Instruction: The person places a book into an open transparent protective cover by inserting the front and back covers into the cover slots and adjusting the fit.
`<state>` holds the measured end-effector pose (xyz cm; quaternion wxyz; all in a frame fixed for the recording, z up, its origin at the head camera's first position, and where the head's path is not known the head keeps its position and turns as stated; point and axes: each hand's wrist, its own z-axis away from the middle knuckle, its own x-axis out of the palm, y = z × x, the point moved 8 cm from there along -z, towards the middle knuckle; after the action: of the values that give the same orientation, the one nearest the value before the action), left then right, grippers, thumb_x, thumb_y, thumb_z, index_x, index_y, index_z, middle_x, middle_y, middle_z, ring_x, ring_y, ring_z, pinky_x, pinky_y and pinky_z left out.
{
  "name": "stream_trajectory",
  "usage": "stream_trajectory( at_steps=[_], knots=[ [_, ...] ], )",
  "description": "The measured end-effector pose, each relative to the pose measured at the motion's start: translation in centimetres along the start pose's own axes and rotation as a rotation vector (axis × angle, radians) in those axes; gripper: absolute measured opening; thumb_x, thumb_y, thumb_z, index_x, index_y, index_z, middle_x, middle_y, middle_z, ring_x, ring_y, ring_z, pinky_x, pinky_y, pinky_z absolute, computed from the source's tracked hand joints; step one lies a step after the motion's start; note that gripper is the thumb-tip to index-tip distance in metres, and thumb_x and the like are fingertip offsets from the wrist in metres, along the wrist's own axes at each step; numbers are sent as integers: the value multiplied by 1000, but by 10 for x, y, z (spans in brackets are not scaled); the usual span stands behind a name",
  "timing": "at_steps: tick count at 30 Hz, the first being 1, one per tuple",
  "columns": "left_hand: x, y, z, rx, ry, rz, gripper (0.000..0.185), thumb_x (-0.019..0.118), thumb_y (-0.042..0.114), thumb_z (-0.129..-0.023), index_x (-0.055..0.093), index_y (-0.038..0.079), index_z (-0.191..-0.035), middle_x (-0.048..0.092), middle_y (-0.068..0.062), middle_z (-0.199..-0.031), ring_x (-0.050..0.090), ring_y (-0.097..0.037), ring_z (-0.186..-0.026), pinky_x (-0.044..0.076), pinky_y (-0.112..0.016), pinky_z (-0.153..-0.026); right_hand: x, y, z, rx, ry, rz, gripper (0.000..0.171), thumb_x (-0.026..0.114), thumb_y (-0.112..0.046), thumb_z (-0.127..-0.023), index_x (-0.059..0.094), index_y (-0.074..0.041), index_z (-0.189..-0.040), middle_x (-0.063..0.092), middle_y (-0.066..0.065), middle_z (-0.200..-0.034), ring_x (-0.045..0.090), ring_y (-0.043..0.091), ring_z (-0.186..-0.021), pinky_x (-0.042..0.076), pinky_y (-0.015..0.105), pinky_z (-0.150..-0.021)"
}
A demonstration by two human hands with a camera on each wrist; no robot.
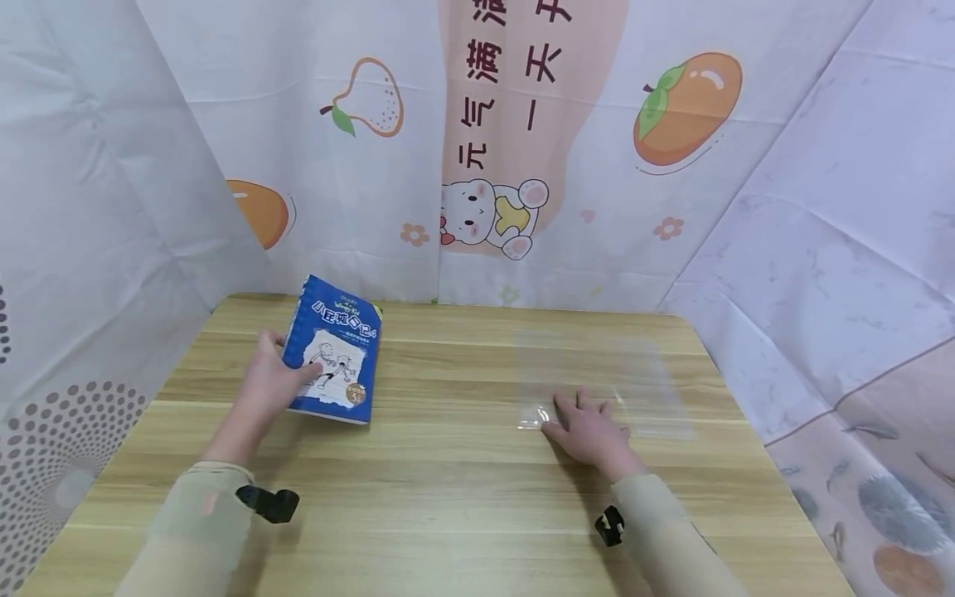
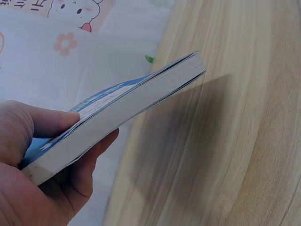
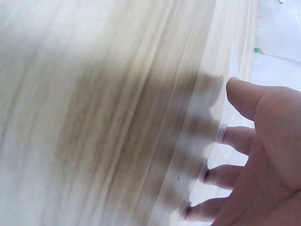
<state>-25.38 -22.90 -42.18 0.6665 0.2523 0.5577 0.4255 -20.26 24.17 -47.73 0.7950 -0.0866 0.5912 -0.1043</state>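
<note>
In the head view a blue paperback book (image 1: 337, 352) with a cartoon drawing on its cover is at the left of the table. My left hand (image 1: 274, 381) holds it by its left side, thumb on the front cover and fingers behind. Its page edges (image 2: 127, 106) face the left wrist camera, and the book is tilted above the table with its shadow beneath. A clear plastic sheet or sleeve (image 1: 649, 385) lies flat at the right. Over its near left part, my right hand (image 1: 593, 435) has its fingers spread, fingertips right at the plastic.
The wooden tabletop (image 1: 440, 464) stretches between and in front of both hands. A white curtain (image 1: 373, 182) printed with fruit and a bear hangs along its back edge. More patterned cloth (image 1: 843, 240) closes off the right, with pale cloth (image 1: 89, 207) on the left.
</note>
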Motion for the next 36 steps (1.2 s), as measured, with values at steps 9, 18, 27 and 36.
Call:
stream_trajectory(
  at_steps=[9,18,27,36],
  knots=[
    [4,5,3,-6,-1,21,83,65,25,-101,8,6,-158,41,-33,-145,51,-43,-124,47,-56,-107,1,-8,1,7,-5,13,71,52,-54,-103,35,-16,-160,19,30,-164,10,69,-142,15,92,-94],
    [8,9,2,0,-7,21,84,66,26,-101,8,5,-158,40,-33,-146,51,-43,-125,46,-56,-107,2,-18,0,-13,8,34,71,55,-52,-102,34,-17,-161,21,28,-165,13,69,-142,16,92,-94],
    [14,14,5,-8,-5,40,81,66,25,-101,11,8,-157,44,-30,-144,53,-41,-123,47,-55,-106,5,-25,-2,-28,14,46,70,57,-50,-101,37,-17,-160,23,27,-164,16,68,-142,19,92,-94],
    [19,21,7,1,-12,57,79,67,24,-100,13,8,-156,46,-28,-143,55,-40,-122,49,-53,-105,8,-35,-5,-12,-19,54,56,48,-36,-107,35,-24,-161,21,23,-166,15,64,-145,18,90,-97]
  ],
)
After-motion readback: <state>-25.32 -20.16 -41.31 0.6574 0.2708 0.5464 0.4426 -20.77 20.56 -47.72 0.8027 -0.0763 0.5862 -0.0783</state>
